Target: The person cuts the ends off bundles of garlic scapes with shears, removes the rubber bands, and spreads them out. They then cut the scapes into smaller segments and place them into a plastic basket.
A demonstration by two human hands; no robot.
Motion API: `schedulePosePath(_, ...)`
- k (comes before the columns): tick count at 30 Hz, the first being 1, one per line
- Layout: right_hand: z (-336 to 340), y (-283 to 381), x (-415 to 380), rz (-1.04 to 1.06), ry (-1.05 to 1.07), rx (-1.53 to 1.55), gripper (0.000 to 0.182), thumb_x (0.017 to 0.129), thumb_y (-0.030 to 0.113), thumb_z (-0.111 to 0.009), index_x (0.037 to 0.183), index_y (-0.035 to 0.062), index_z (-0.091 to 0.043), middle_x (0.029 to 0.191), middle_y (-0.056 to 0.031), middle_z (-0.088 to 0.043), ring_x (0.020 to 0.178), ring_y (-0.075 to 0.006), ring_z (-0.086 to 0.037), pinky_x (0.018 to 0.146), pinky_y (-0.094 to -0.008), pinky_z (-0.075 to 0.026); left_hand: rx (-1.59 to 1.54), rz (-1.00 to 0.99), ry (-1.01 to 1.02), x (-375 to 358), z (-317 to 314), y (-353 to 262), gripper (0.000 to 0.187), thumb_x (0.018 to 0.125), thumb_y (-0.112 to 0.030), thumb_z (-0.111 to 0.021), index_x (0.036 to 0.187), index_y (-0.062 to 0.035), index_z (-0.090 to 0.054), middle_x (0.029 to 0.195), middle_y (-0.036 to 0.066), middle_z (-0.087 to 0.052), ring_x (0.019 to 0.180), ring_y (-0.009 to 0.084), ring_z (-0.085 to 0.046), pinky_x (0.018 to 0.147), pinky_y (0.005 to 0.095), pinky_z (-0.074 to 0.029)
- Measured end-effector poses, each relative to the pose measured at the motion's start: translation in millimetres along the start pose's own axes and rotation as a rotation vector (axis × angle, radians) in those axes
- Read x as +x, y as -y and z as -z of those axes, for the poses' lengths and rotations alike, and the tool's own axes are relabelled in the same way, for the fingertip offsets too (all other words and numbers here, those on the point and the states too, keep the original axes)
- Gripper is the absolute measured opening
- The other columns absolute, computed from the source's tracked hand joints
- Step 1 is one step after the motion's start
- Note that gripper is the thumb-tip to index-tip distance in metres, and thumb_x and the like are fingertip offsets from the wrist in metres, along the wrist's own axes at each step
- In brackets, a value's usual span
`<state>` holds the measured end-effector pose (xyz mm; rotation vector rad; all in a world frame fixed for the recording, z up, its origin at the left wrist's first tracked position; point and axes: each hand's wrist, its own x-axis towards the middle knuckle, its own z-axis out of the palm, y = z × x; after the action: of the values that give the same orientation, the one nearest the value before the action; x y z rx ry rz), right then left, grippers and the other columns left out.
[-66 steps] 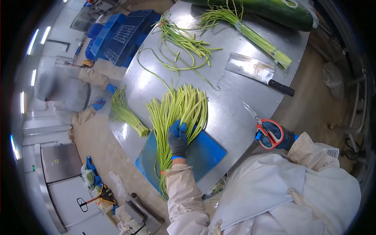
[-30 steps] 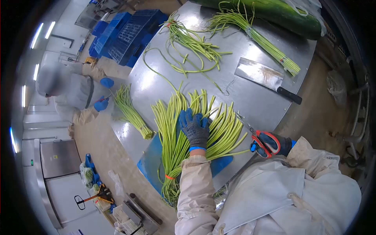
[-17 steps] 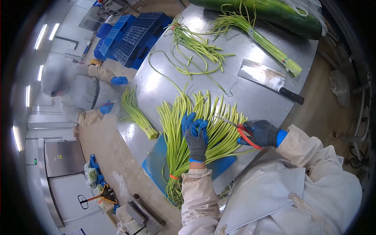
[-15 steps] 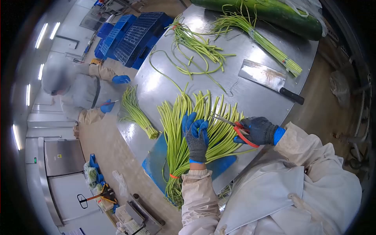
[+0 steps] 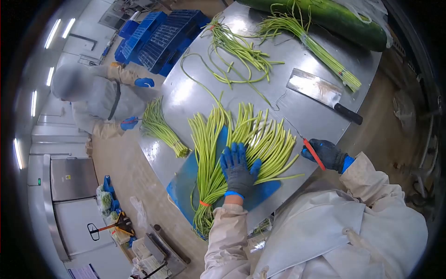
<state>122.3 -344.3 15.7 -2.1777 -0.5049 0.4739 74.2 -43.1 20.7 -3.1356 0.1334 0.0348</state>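
Note:
A large bunch of long green stems (image 5: 274, 144) fans out over a blue board (image 5: 183, 183), bound near its lower end by an orange band (image 5: 204, 203). My left hand (image 5: 239, 169), in a grey and blue glove, lies on the stems with its fingers spread. To the right, my right hand (image 5: 325, 154), gloved the same way, is wrapped round red-handled scissors (image 5: 314, 153). The blades point up and left, beside the stem tips. A smaller bunch (image 5: 162, 128) lies left of the large one.
A cleaver (image 5: 320, 90) lies on the metal table (image 5: 174, 104). Behind are a loose bunch (image 5: 241, 53), a tied bunch (image 5: 327, 58) and large green gourds (image 5: 344, 23). A co-worker (image 5: 97, 95) in blue gloves stands at the left. Blue crates (image 5: 167, 37) stand beyond.
My left hand has flattened and spread on the stems, which now part into two groups. My right hand has moved right with the scissors, which look closed. The co-worker's hands have shifted.

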Motion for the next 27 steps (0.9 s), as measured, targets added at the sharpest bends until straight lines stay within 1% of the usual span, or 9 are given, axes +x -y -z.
schedulePosePath(6,3.0,-0.1,-9.0,-0.064,0.016,0.027,0.039,0.084,0.043,-0.056,0.089,0.0042,-0.058,0.078,-0.0201,-0.059,0.075,-0.0388,-0.056,0.064,-0.0433,-0.044,-0.036,0.178,-0.112,15.0,-10.8,18.8,0.082,0.079,-0.055,-0.052,0.137,-0.0024,-0.027,0.14,0.019,-0.027,0.13,0.0393,-0.022,0.106,0.0497,-0.013)
schedulePosePath(14,3.9,-5.3,-4.5,-0.177,0.107,0.173,0.036,0.084,0.038,-0.058,0.085,0.0029,-0.058,0.076,-0.0192,-0.059,0.072,-0.0374,-0.056,0.063,-0.0427,-0.044,-0.133,-0.004,-0.041,-6.8,2.0,32.2,0.078,0.081,-0.045,-0.055,0.135,0.0031,-0.025,0.138,0.023,-0.027,0.129,0.0395,-0.024,0.105,0.0485,-0.018)
schedulePosePath(16,-6.5,-18.9,-2.0,-0.014,0.032,0.08,0.034,0.083,0.036,-0.06,0.084,0.0026,-0.058,0.075,-0.0185,-0.059,0.07,-0.0357,-0.057,0.063,-0.0415,-0.044,-0.344,0.123,-0.066,9.1,10.5,60.8,0.075,0.081,-0.045,-0.055,0.133,0.0021,-0.03,0.137,0.024,-0.03,0.127,0.0389,-0.027,0.104,0.0469,-0.022)
schedulePosePath(17,-9.3,-21.7,-0.1,-0.1,0.087,0.161,0.033,0.083,0.035,-0.06,0.084,0.0028,-0.058,0.074,-0.0184,-0.059,0.069,-0.0356,-0.057,0.062,-0.0411,-0.044,-0.308,0.241,-0.328,16.0,7.7,71.0,0.067,0.081,-0.041,-0.057,0.129,0.0006,-0.038,0.13,0.024,-0.039,0.12,0.0396,-0.036,0.1,0.0459,-0.028)
schedulePosePath(18,-9.2,-22.1,3.3,-0.184,0.136,0.236,0.031,0.083,0.034,-0.061,0.083,0.003,-0.058,0.074,-0.0183,-0.059,0.068,-0.0354,-0.057,0.062,-0.0407,-0.044,-0.31,0.244,-0.337,25.2,-3.1,83.7,0.067,0.081,-0.041,-0.057,0.129,0.0006,-0.038,0.13,0.024,-0.039,0.12,0.0396,-0.036,0.1,0.0459,-0.028)
schedulePosePath(20,-4.2,-5.4,4.4,-0.163,0.133,0.247,0.03,0.083,0.033,-0.061,0.083,0.0034,-0.057,0.073,-0.018,-0.058,0.068,-0.0356,-0.056,0.061,-0.0406,-0.044,-0.131,0.603,-0.505,35.5,-27.6,102.7,0.053,0.082,-0.032,-0.058,0.124,-0.0011,-0.045,0.121,0.022,-0.048,0.111,0.0403,-0.044,0.094,0.047,-0.033)
schedulePosePath(21,-1.6,0.7,4.9,-0.144,0.134,0.263,0.028,0.083,0.032,-0.061,0.083,0.0038,-0.057,0.073,-0.0177,-0.058,0.067,-0.0358,-0.056,0.06,-0.0405,-0.044,-0.136,0.615,-0.51,32.8,-23.9,98.5,0.053,0.082,-0.032,-0.058,0.124,-0.0011,-0.045,0.121,0.022,-0.048,0.111,0.0403,-0.044,0.094,0.047,-0.033)
schedulePosePath(23,-3.0,0.3,6.6,-0.113,0.12,0.191,0.028,0.084,0.031,-0.06,0.083,0.0039,-0.057,0.072,-0.0176,-0.058,0.067,-0.0362,-0.056,0.06,-0.0408,-0.043,-0.265,0.503,-0.179,26.5,-5.8,84.4,0.048,0.082,-0.03,-0.058,0.12,-0.0023,-0.048,0.113,0.019,-0.053,0.105,0.0394,-0.048,0.09,0.0476,-0.036)
schedulePosePath(27,-1.4,-5.8,4.9,-0.107,0.159,0.178,0.027,0.084,0.03,-0.059,0.084,0.0037,-0.057,0.071,-0.0177,-0.057,0.067,-0.0368,-0.056,0.06,-0.0411,-0.043,-0.408,0.421,-0.178,12.0,-7.2,78.3,0.036,0.083,-0.028,-0.056,0.111,-0.0048,-0.053,0.103,0.02,-0.056,0.096,0.0385,-0.053,0.083,0.0457,-0.042)
